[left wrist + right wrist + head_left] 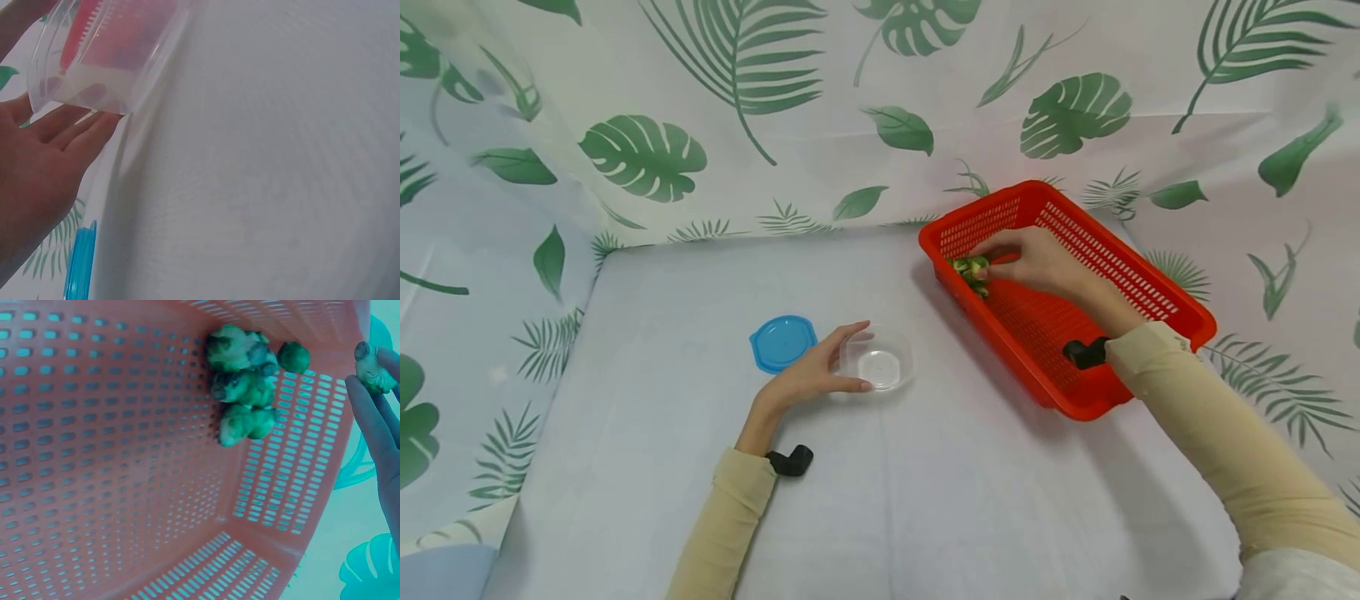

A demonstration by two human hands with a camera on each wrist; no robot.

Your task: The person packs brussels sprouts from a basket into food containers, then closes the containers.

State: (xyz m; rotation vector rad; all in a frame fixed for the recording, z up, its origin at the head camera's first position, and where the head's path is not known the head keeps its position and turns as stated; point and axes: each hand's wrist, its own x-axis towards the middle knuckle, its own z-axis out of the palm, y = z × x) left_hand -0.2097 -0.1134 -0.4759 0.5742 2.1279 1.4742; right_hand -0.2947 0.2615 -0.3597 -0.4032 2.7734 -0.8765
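Note:
My left hand (pixel 808 372) holds a small clear plastic container (pixel 882 368) by its side, thumb and fingers spread round its wall. In the left wrist view the container (pixel 119 72) shows nothing inside. My right hand (pixel 1041 262) is over the far left end of a red perforated basket (pixel 1078 407). Between its thumb and fingers it pinches a Brussels sprout (pixel 373 374), which in the right wrist view is by the basket's rim. Several more Brussels sprouts (pixel 240 390) lie heaped at that end of the basket, partly behind the hand in the head view.
A blue lid (pixel 782 343) lies flat on the white-covered table (pixel 820 508), left of the container. Behind the table hangs a leaf-printed sheet (pixel 820 158), and the basket's far end stands near it.

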